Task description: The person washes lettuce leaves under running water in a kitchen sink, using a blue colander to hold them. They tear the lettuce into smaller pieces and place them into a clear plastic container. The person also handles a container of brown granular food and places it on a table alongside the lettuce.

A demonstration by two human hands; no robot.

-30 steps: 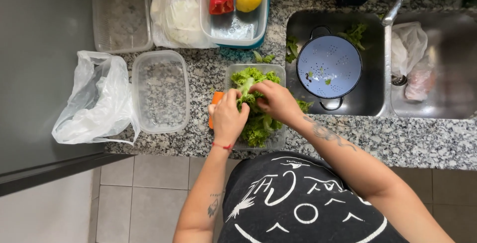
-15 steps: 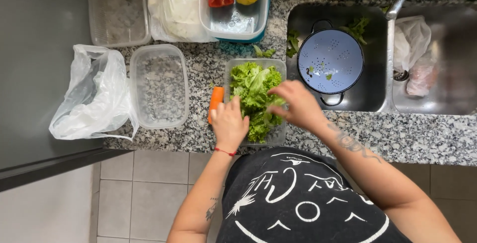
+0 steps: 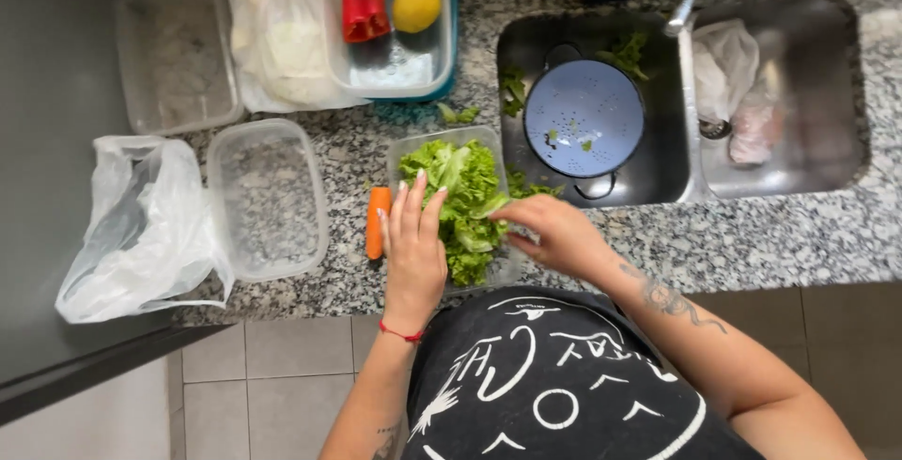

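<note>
**Inspector A:** Head view. State of the hands?

**Inspector B:** Left hand (image 3: 413, 249) lies flat, fingers (image 3: 420, 199) straight and spread, resting on the lettuce (image 3: 462, 192); it grips nothing. Right hand (image 3: 554, 234) is pinched shut on a lettuce leaf at its fingertips.

**Inspector A:** Where does the lettuce sit?

**Inspector B:** In a clear tub (image 3: 410, 144), directly under both hands, near the counter (image 3: 752, 244) front edge. The person's body stands just behind the hands.

**Inspector A:** Margins around the grip?

**Inspector B:** Tight to the left: a carrot (image 3: 377, 222) lies just beside the left hand's outer edge, touching or nearly touching the tub. Beyond it, an empty box (image 3: 268, 199), then a plastic bag (image 3: 141, 230) overhanging the counter's end. To the right of the pinch, bare granite runs along the front edge. Ahead of it, the sink (image 3: 658, 183) rim stands close, with a blue colander (image 3: 583, 117) inside. Further ahead of the left hand, a tray (image 3: 395, 65) holds a red pepper (image 3: 363, 7) and a lemon (image 3: 416, 4).
</note>
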